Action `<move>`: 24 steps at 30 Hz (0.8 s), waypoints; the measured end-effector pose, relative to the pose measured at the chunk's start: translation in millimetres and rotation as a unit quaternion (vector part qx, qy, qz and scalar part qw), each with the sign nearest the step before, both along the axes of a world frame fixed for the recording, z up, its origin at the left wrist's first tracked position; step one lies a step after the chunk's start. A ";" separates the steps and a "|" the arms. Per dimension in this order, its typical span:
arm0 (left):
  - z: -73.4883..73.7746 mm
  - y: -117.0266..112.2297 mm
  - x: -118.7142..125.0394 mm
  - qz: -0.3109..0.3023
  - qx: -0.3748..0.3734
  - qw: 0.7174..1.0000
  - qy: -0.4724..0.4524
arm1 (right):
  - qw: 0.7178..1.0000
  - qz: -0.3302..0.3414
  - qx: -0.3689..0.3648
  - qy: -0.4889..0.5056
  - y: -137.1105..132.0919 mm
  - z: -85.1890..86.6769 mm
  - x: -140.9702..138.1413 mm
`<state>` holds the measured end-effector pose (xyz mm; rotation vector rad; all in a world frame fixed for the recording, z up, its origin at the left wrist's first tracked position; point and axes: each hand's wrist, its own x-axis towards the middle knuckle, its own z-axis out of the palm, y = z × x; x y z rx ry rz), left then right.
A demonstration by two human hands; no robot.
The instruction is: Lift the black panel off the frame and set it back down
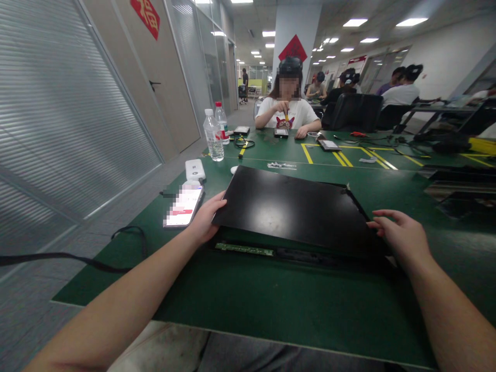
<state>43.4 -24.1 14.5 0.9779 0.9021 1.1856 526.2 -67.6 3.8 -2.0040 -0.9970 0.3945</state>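
A thin, glossy black screen panel (271, 204) is tilted above the green table, its left side raised. My left hand (209, 217) grips its left edge, thumb on top and the other fingers hidden beneath. Under the panel shows a dark frame (306, 256) with a narrow green circuit board strip (244, 249) along its near side. At the right edge is my right hand (403, 235), fingers apart, the tips against or just beside the dark border; contact there is hard to make out. A metal hinge-like piece (347, 187) sticks up at the far right corner.
A lit phone (184, 206) and a white power bank (195, 169) lie left of the panel. Behind them stand two water bottles (214, 137). Dark flat panels (465, 194) lie at the right. Across the table (248, 299) sits a person (289, 111) near several hard drives (329, 145) and cables.
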 end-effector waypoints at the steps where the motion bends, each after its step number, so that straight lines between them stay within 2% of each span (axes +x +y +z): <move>1: -0.1 0.3 -0.1 0.001 -0.004 1.000 -0.001 | 1.000 -0.008 -0.013 0.007 -0.2 2.0 -2.0; 4: -0.2 0.8 -0.1 0.003 -0.009 1.000 -0.004 | 0.999 -0.016 -0.037 0.026 -1.7 8.8 -7.8; 8: 0.0 0.2 0.4 0.008 -0.015 1.000 -0.007 | 0.999 -0.016 -0.034 0.025 -4.1 13.2 -10.5; 24: -0.7 0.7 1.8 -0.004 -0.009 1.000 -0.006 | 0.998 -0.001 -0.056 -0.029 -3.8 12.8 -5.2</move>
